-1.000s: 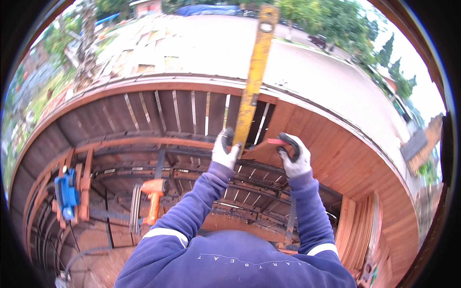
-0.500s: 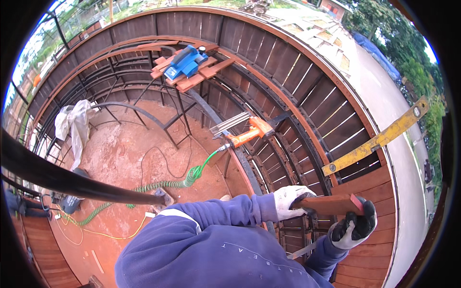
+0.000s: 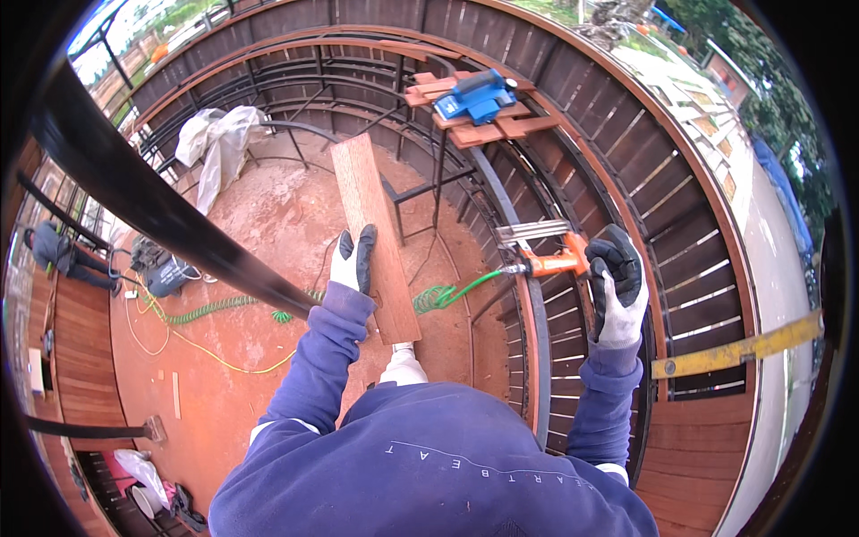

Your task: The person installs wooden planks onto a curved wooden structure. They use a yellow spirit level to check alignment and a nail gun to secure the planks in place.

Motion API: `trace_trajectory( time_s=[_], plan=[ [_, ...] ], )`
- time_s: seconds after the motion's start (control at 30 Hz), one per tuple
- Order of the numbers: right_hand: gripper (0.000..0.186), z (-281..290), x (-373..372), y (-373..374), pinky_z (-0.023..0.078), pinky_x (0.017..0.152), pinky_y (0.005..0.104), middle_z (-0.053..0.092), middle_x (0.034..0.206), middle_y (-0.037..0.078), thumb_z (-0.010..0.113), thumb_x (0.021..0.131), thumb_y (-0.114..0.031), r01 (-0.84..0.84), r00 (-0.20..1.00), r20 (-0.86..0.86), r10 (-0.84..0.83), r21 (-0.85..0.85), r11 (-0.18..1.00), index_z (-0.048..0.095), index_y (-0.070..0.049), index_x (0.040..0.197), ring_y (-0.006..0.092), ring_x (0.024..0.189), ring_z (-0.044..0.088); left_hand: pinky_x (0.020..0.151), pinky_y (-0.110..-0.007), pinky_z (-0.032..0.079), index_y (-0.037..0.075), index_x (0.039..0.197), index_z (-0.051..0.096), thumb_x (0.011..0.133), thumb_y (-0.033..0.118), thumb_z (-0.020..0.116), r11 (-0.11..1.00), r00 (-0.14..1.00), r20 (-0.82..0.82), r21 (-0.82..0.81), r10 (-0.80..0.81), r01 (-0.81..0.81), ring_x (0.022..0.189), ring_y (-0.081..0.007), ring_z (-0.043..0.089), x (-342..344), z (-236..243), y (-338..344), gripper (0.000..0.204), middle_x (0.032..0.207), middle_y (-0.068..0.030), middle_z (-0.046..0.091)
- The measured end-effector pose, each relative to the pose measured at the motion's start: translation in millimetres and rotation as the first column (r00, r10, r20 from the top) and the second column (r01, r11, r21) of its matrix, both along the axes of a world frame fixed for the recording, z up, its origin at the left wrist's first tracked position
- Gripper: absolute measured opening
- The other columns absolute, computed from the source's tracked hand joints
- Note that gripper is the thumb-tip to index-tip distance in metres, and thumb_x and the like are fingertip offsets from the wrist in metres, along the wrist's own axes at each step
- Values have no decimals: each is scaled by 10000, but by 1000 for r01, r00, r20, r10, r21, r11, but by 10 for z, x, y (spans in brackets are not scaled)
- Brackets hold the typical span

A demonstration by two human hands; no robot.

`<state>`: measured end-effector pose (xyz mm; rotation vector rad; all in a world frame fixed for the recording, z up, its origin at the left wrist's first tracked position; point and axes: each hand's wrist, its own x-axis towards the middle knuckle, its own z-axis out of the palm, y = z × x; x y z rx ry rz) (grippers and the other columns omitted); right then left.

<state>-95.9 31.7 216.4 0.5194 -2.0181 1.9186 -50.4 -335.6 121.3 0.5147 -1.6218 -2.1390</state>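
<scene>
Wooden board point(image 3: 387, 242), one, reddish and flat: located in front of the torso, above the ground, long axis pointing away from the body, far end angled to the left. Surroundings, by descending size: curved slatted wall point(image 3: 591, 80), dark, with narrow gaps; bare reddish ground point(image 3: 210, 407); thick black bar point(image 3: 179, 206), slanting, left of the board; yellow level point(image 3: 738, 347), laid across the wall at right; blue power planer point(image 3: 479, 97), resting on short boards; orange nail gun point(image 3: 559, 258), on a dark metal rail point(image 3: 532, 313), green coiled hose point(image 3: 436, 300) attached. Left hand point(image 3: 347, 267), gloved: clamped on the board's left edge, one dark finger over the upper face, underside grip hidden. Right hand point(image 3: 620, 286), gloved: just beside the nail gun, contact uncertain; fingers curled inward, whether closed on anything cannot be told. Handling note, by judgement: a one-handed hold suits best near mid-length, for balance; firm pressure from both faces should check twisting; the far end wants clearance from the bar, and the right fingers from the gun's trigger.
</scene>
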Motion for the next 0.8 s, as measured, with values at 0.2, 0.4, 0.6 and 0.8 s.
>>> trace_trajectory(
  time_s=[0.2,0.4,0.6,0.8],
  plan=[
    [521,-363,-1265,-923,470,903,216,648,1133,60,546,907,88,-232,956,169,239,-55,971,463,30,1418,85,994,594,885,-314,454,-21,1181,632,984,407,595,983,985,62,-105,158,-151,953,-150,559,-614,-664,-835,473,1029,-76,666],
    [465,-987,-3162,-1724,573,812,300,684,1073,113,649,928,-48,-193,903,361,233,-145,970,506,2,1367,172,907,684,874,-303,467,-14,1190,630,984,415,596,997,986,153,47,59,-67,965,-141,582,-1323,-835,-1325,477,1076,-64,661],
    [638,-1412,-5105,-2464,534,726,284,677,1095,103,784,850,-180,278,936,213,-281,46,960,483,-31,1393,154,809,655,792,-250,482,9,1179,629,985,216,648,979,946,266,38,183,-200,900,-84,576,-1570,-749,-1613,284,1049,-29,658],
    [673,-1624,-6298,-2481,525,890,351,642,1163,141,828,798,-191,478,813,378,-443,2,879,470,34,1322,234,986,652,751,-250,486,-7,1145,629,991,204,637,963,948,210,77,238,-258,862,-78,575,-1323,-922,-1825,262,1011,-24,657]
  ],
)
